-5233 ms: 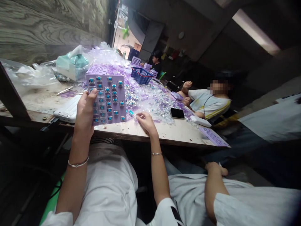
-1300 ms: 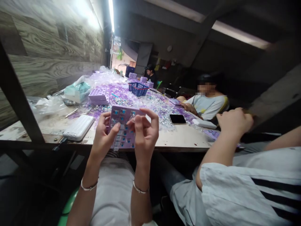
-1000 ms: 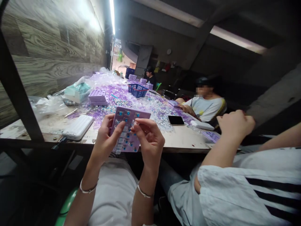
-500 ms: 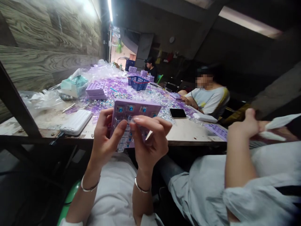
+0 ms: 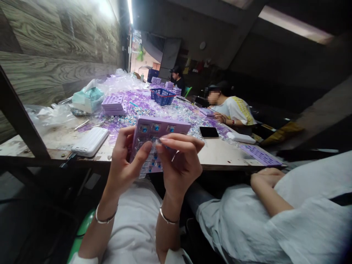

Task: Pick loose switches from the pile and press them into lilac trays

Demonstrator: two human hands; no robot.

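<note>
My left hand [image 5: 125, 161] grips the left side of a purple plate [image 5: 162, 122], its thumb lying over the front face. The plate is tilted up toward me above my lap. Blue-centred key switches [image 5: 156, 127] sit in its top row, and clear keycaps [image 5: 144, 168] cover part of its lower left. My right hand [image 5: 181, 157] is closed in a pinch on a clear keycap [image 5: 155, 140] against the middle of the plate. Its fingers hide the right part of the plate.
A white power bank [image 5: 90, 142] lies left on the table, a black phone [image 5: 208, 132] right. Behind are stacked purple plates [image 5: 112, 104], a blue basket [image 5: 162, 97] and loose small parts. A co-worker [image 5: 231, 106] sits beyond; another person's arm [image 5: 268, 190] is close at right.
My hands stay on the plate, the right one still pinching at its middle. At right, the neighbour's raised hand has come down; the co-worker beyond leans further toward the table.
</note>
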